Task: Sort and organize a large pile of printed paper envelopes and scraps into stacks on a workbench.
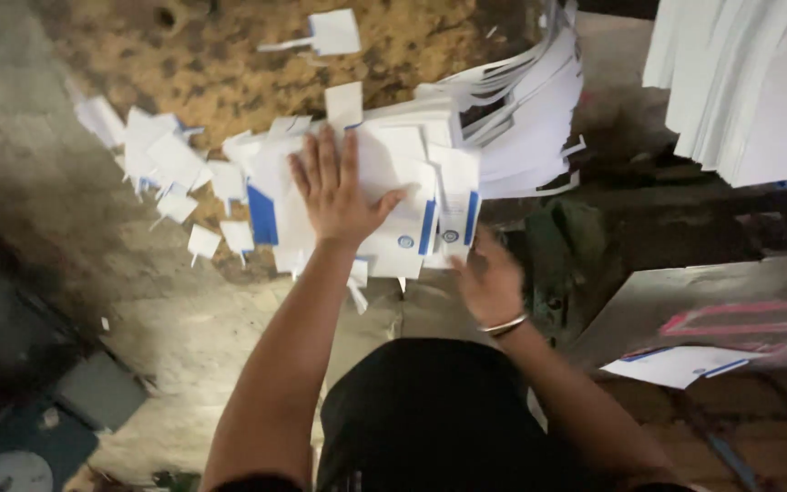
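Dim, stained floor point(93, 228), white scraps point(175, 173) strewn | left hand point(339, 187) flat, fingers spread, pressing carton stack point(412, 191) mid-floor | right hand point(492, 284) blurred at stack's near edge, grip unclear

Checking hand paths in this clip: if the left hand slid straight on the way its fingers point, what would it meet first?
The left hand lies flat on the stack of white and blue cardboard sheets, fingers pointing away from the person. Straight on, it would likely first meet the small white card piece at the stack's far edge, though depth is unclear.
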